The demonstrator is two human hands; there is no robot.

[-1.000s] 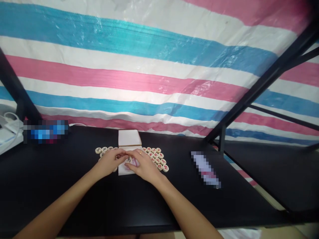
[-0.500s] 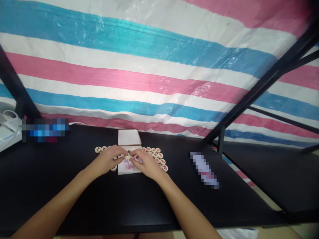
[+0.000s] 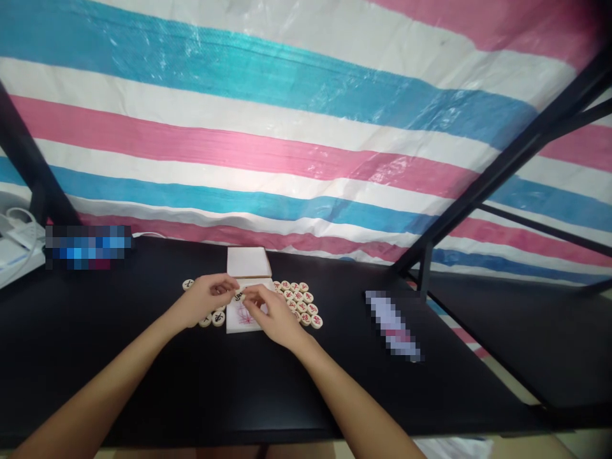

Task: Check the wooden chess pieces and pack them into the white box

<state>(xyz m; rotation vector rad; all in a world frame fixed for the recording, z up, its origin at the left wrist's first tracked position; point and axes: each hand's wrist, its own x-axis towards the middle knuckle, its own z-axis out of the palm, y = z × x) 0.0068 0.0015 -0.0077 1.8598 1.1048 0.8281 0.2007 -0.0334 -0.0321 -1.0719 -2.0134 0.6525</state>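
1. A round, pale game piece with a dark character on its face is pinched between the fingertips of the left hand and the right hand. It sits just above the far edge of a white folded board lying on the black table.

2. Both hands are closed on that one piece, thumbs and forefingers meeting at it. Which hand carries more of the hold I cannot tell.

3. The folded board shows a pink line pattern on its upper face. It lies flat and closed between the two groups of discs.

4. At 3 o'clock from the board, red-marked pieces lie packed in tidy rows, touching one another. At 9 o'clock, dark-marked pieces lie looser, partly hidden under the left hand, with one stray disc further out.

5. As a judgement: the sorting by colour looks largely done, the red side neat, the dark side less so; the board is not yet opened.

6. At 12 o'clock, touching the board's far edge, sits a white square box. Behind everything hangs a striped tarpaulin.
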